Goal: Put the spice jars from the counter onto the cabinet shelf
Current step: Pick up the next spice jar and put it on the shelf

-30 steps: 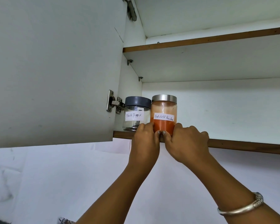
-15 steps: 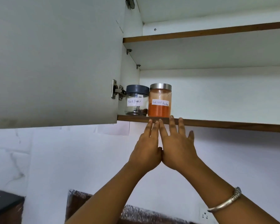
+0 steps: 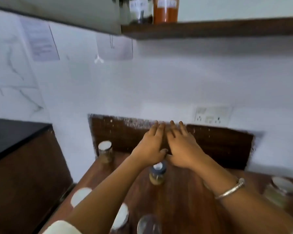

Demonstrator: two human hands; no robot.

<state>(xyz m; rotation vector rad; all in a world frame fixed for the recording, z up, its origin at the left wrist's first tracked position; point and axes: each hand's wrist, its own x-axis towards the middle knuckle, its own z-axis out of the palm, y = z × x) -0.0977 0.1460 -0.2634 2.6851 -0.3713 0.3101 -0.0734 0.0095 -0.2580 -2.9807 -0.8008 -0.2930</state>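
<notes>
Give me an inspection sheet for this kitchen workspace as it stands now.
Surface: brown wooden counter, blurred by camera motion.
Job's things: on the cabinet shelf, a clear jar beside a red powder jar; several jars on the counter, among them a white-lidded jar by the wall and a dark-lidded jar just below the wrists.
Clutter: nothing seen.
Grippers: left hand and right hand side by side above the counter, fingers straight, holding nothing.
Cables: nothing seen.
Surroundings: wall socket; papers stuck on the wall; bangle on the right wrist.
</notes>
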